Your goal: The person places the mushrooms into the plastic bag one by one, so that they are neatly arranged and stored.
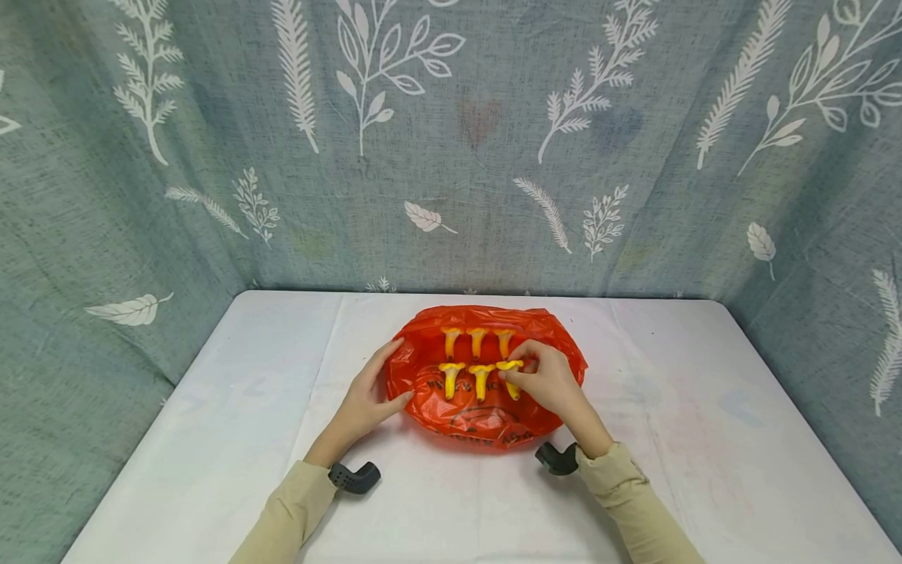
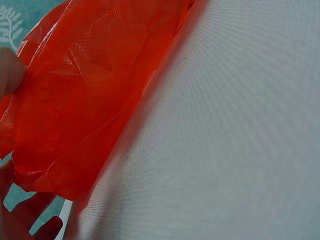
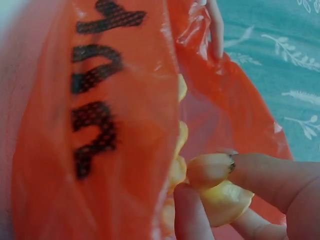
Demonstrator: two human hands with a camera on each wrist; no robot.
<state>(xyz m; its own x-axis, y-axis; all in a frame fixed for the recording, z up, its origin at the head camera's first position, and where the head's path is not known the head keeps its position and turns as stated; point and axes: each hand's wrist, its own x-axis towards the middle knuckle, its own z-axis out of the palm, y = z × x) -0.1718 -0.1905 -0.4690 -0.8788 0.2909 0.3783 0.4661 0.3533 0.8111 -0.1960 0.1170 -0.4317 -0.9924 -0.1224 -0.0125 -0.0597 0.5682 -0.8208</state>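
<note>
Yellow chanterelle-like mushrooms stand in two rows of three on a red plastic bag (image 1: 437, 427). My right hand (image 1: 546, 381) pinches the right-hand mushroom of the front row (image 1: 514, 392) near its cap. In the right wrist view, thumb and forefinger meet at that yellow mushroom (image 3: 227, 202), and a fold of the bag partly hides the others. My left hand (image 1: 366, 395) lies at the bag's left edge, thumb toward the front and fingers farther back. Its fingers are spread, with the thumb (image 2: 9, 72) against the red plastic in the left wrist view.
The bag lies on a white-covered table (image 1: 239, 376), with black print on its front part. A grey-green curtain (image 1: 451, 219) with white leaf patterns rises behind the table and along both sides. Each wrist carries a black camera mount (image 1: 355, 478).
</note>
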